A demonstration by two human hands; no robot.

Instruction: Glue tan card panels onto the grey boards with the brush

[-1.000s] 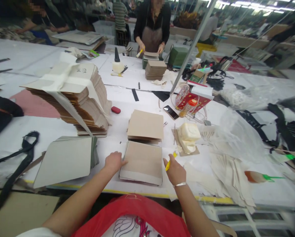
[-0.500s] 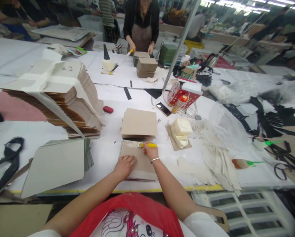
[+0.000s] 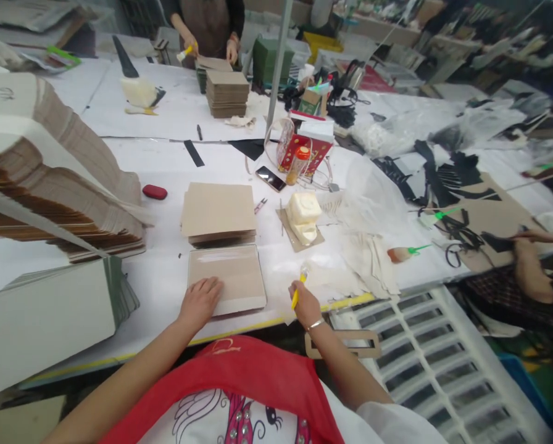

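My left hand point(image 3: 201, 302) rests with its fingers stretched out on the left part of a brown board point(image 3: 239, 280), which lies on the white table. A shiny wet-looking strip shows along the board's top edge. My right hand point(image 3: 307, 303) is wrapped round a yellow-handled brush point(image 3: 299, 290), off the board's right side and over the table. The pale bristles point up and away from me. Just beyond the board lies a stack of brown boards point(image 3: 220, 209). A cream-coloured container point(image 3: 304, 216) stands on a piece of board farther right.
Left are a tall strapped pile of boards point(image 3: 86, 166) and fanned grey boards point(image 3: 49, 324). A phone point(image 3: 271, 178), an orange-capped bottle point(image 3: 299, 165), a red bag point(image 3: 308, 145) and a metal pole point(image 3: 279, 68) stand beyond. Across the table a co-worker's hand point(image 3: 188, 46) holds another brush.
My right hand has carried the brush off the board to the right, lower and nearer the table edge. My left hand stays on the board. The view has swung right and downward.
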